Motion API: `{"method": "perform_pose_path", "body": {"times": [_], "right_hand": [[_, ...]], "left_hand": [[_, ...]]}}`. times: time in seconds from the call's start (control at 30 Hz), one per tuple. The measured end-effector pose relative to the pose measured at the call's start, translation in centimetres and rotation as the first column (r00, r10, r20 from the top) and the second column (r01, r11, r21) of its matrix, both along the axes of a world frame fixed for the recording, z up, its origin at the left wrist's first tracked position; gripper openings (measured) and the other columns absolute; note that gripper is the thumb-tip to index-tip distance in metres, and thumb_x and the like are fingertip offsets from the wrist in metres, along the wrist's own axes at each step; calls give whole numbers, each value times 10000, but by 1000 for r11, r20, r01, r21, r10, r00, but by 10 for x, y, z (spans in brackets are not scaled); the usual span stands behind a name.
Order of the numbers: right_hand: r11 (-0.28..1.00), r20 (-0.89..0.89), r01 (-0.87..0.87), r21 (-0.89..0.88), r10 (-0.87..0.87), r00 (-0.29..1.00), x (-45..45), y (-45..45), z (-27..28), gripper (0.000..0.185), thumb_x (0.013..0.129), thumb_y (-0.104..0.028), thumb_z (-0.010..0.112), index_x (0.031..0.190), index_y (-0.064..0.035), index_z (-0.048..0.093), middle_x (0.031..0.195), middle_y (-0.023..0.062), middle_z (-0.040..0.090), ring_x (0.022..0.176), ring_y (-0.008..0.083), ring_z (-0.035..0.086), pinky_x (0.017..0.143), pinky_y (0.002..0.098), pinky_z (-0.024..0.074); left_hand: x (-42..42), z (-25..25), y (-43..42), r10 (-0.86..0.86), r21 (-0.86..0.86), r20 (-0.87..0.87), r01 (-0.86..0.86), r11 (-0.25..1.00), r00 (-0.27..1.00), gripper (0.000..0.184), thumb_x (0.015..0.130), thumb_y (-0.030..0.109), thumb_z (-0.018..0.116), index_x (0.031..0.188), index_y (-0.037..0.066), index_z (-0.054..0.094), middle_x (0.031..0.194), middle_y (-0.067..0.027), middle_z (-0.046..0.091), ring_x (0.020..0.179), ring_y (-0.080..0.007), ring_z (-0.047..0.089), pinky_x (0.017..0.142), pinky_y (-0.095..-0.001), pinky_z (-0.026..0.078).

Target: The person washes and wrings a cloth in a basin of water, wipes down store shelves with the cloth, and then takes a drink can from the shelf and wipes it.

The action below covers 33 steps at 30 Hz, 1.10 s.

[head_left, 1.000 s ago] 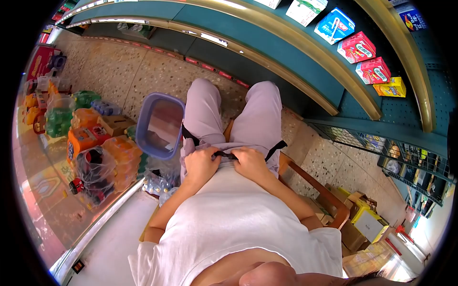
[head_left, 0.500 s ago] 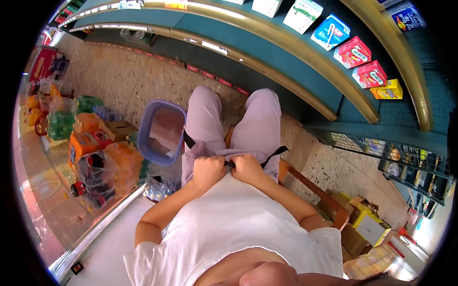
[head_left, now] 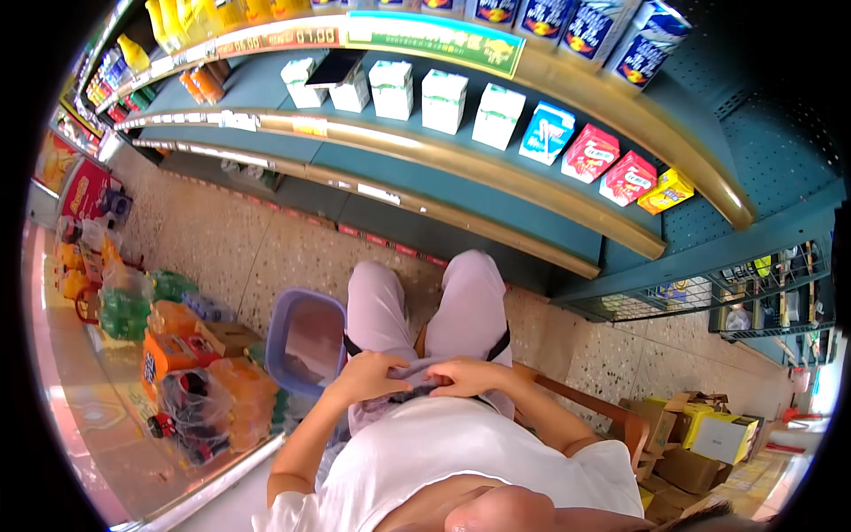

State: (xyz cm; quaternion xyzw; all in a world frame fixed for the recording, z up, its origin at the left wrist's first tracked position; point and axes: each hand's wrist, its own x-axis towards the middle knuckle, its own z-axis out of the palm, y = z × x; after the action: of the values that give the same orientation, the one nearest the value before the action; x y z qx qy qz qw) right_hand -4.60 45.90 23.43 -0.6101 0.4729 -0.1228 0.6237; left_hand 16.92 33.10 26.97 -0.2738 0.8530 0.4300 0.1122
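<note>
Both hands are at the waist, over the lilac trousers [head_left: 472, 301] and just beyond the hem of the white shirt [head_left: 425, 452]. My left hand [head_left: 368, 377] comes in from the left side of the view, its fingers apart and pointing inward near the waist fabric. Opposite it, my right hand [head_left: 463, 377] has its fingers curled at the dark fabric or strap by the waistband; what lies between them is too small to tell. Dark straps show at the outer sides of both thighs.
A purple bin [head_left: 277, 341] stands beside the knees. Wrapped bottle packs [head_left: 199, 403] fill the floor at left. Shelves with cartons [head_left: 443, 102] and cans [head_left: 589, 31] curve across the front. A wooden chair arm [head_left: 589, 403] and cardboard boxes [head_left: 691, 465] are at right.
The view has tilted up, showing more shelf. The hands, earlier closed together on the dark strap at the waist, have loosened and moved slightly apart.
</note>
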Motion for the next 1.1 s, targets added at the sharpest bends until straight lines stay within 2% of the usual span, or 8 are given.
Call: {"method": "perform_pose_path", "body": {"times": [0.17,0.23,0.4,0.53,0.67,0.8,0.9,1.1], "right_hand": [[881,176,394,-263,-358,917,-29,-8,13,549,903,-315,673,1345,-33,508,1292,143,554,1203,258,533,978,358,451],[686,302,567,-455,-481,823,-31,-22,21,629,901,-335,675,1404,-33,447,1410,147,462,1290,269,463,1028,380,415],[637,508,630,-444,-401,762,-45,-42,53,978,800,-390,774,1517,-32,214,1478,160,367,1396,252,339,1142,386,262],[619,701,749,-236,-425,572,-61,-33,51,776,841,-270,760,1449,-23,346,1348,107,483,1279,197,446,1088,368,327],[357,732,932,-60,-619,285,-76,-12,40,441,892,-108,651,1300,8,530,1164,67,602,1119,158,555,976,335,421],[206,834,923,325,-523,-176,-93,9,33,585,837,-185,556,1356,59,444,1276,206,582,1130,344,611,959,458,500],[144,851,925,350,-462,-250,-96,25,52,616,818,-154,533,1390,36,404,1305,212,557,1154,362,590,983,475,483],[81,855,916,392,-400,-330,-94,56,53,608,805,-149,523,1387,0,427,1297,172,571,1183,313,570,1012,450,462]], "left_hand": [[-16,34,-33,297,99,-196,-282,954,935,494,701,235,834,1128,34,686,952,-173,715,865,-265,709,815,-344,540],[-39,54,-35,215,131,-423,-175,976,880,478,709,158,840,1136,25,673,1087,-154,682,996,-251,667,885,-349,512],[-96,75,-35,140,241,-737,63,969,661,383,785,116,789,1137,42,657,1221,-137,590,1137,-276,579,974,-381,455],[-142,90,-38,246,337,-818,86,938,519,333,831,137,751,1128,27,649,1202,-143,600,1117,-261,585,958,-360,459],[-195,130,-52,-195,-123,-787,161,979,585,392,845,216,742,1168,29,623,1169,-176,622,1117,-282,597,947,-380,477],[-258,196,-65,-411,-571,-766,-231,787,494,487,803,259,766,1209,49,599,1312,-202,538,1256,-371,484,1047,-457,390],[-317,256,-84,-608,-658,-727,-574,487,318,576,771,364,789,1215,61,584,1323,-182,488,1308,-376,411,1063,-501,336],[-390,321,-107,-554,-757,-549,-653,12,626,858,752,799,558,975,-8,744,1336,-258,513,1391,-398,311,1115,-624,162]]}}
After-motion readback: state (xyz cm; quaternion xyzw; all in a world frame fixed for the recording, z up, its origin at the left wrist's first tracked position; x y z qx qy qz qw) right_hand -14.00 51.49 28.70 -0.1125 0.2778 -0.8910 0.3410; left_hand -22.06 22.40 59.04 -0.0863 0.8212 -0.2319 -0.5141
